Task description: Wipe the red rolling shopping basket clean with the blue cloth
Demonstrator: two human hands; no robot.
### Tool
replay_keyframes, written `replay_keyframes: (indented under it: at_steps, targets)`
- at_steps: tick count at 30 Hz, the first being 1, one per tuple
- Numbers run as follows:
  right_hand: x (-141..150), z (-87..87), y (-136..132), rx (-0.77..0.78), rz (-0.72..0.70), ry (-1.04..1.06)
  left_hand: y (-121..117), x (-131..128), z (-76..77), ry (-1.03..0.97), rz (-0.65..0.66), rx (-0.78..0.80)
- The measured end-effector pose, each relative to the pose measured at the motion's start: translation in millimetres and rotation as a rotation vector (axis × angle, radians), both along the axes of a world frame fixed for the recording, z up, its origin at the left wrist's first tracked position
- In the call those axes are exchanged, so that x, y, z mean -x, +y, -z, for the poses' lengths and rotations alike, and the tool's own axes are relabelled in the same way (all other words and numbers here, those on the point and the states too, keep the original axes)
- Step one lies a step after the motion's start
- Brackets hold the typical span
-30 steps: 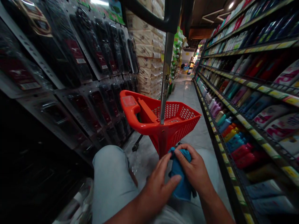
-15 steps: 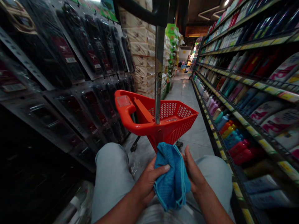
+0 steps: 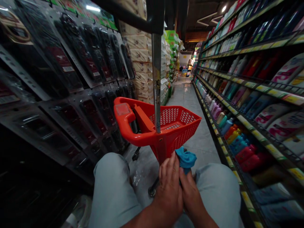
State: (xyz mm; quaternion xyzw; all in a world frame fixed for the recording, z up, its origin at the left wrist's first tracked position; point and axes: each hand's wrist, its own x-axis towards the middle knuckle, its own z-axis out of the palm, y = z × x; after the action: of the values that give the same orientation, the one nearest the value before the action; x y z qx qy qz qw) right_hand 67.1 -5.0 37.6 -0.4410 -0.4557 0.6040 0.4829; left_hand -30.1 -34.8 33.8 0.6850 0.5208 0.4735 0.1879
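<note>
A blue mesh cloth (image 3: 186, 159) is bunched up between my hands, and most of it is hidden, with only a crumpled end showing above my fingers. My left hand (image 3: 169, 190) presses against one side of it, and my right hand (image 3: 189, 195) closes on the other. Both hands are over my knees, in pale trousers (image 3: 114, 193), and just below the front of a red plastic shopping trolley basket (image 3: 175, 133). A metal pole (image 3: 156, 82) rises from the basket's rim.
Black hanging packets on a pegboard wall (image 3: 78, 69) fill the left. Shelves of bottled toiletries (image 3: 247, 107) run along the right. Stacked paper packs (image 3: 140, 53) stand ahead beside a tiled aisle floor (image 3: 187, 104). A trolley wheel (image 3: 152, 191) sits near my left knee.
The blue cloth no longer hangs open between my hands. It is now folded or bunched and mostly covered as my hands have closed together. The view has shifted slightly left.
</note>
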Motion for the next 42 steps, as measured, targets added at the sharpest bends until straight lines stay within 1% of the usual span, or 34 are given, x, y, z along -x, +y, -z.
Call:
replay_keyframes:
  at_steps: [1, 2, 3, 4, 5, 6, 7, 8, 9, 10, 12, 14, 17, 21, 23, 25, 28, 31, 36, 38, 40, 41, 42]
  targets:
    - [-4, -0.7, 8, -0.046, 0.046, -0.05, -1, -1, 1.5, 0.056, 0.046, -0.041]
    - [-7, -3.7, 19, -0.102, 0.096, -0.095, 0, 0, 3.0, 0.048, 0.06, -0.047]
    - [-11, -8.7, 32, -0.172, 0.16, -0.142, 2, 3, 4.3, -0.046, 0.02, -0.015]
    - [-13, -15.6, 45, -0.258, 0.24, -0.191, 6, 8, 5.3, -0.185, -0.072, 0.034]
    - [-14, -23.8, 59, -0.36, 0.321, -0.246, 12, 15, 5.6, -0.332, -0.193, 0.081]
    - [-14, -32.7, 72, -0.475, 0.379, -0.31, 20, 23, 5.0, -0.458, -0.318, 0.115]
    - [-11, -41.6, 83, -0.59, 0.398, -0.382, 29, 32, 3.1, -0.545, -0.42, 0.132]
    - [-7, -50.0, 93, -0.691, 0.367, -0.458, 38, 41, 0.0, -0.584, -0.483, 0.133]
    - [-2, -57.6, 100, -0.765, 0.295, -0.531, 47, 50, -4.3, -0.582, -0.501, 0.127]
    - [3, -64.1, 106, -0.812, 0.204, -0.6, 54, 58, -9.4, -0.559, -0.493, 0.123]
    - [13, -74.2, 114, -0.843, 0.05, -0.711, 66, 71, -19.7, -0.517, -0.472, 0.122]
    - [18, -81.6, 122, -0.827, -0.033, -0.793, 72, 81, -27.2, -0.477, -0.469, 0.113]
    - [14, -90.8, 141, -0.781, -0.111, -0.942, 74, 93, -30.1, -0.435, -0.494, 0.091]
    - [0, -100.0, 179, -0.675, -0.206, -1.167, 72, 103, -28.2, -0.424, -0.557, 0.074]
    - [-8, -101.6, 199, -0.604, -0.24, -1.25, 71, 105, -28.7, -0.435, -0.587, 0.063]
    - [-18, -100.6, 216, -0.517, -0.242, -1.315, 69, 106, -30.0, -0.447, -0.607, 0.055]
    - [-32, -94.5, 238, -0.414, -0.204, -1.358, 68, 111, -32.0, -0.457, -0.634, 0.046]
    - [-48, -84.9, 256, -0.337, -0.134, -1.346, 69, 120, -35.3, -0.436, -0.669, 0.02]
    - [-76, -65.4, 280, -0.197, 0.032, -1.274, 68, 134, -42.5, -0.305, -0.683, -0.032]
    - [-86, -56.3, 285, -0.161, 0.125, -1.194, 61, 132, -42.3, -0.221, -0.706, -0.104]
    - [-92, -46.3, 287, -0.152, 0.203, -1.115, 54, 122, -42.3, -0.097, -0.697, -0.205]
    - [-93, -40.9, 286, -0.155, 0.229, -1.091, 52, 115, -43.9, -0.013, -0.654, -0.245]
    - [-92, -35.2, 284, -0.156, 0.247, -1.08, 54, 106, -47.5, 0.087, -0.578, -0.266]
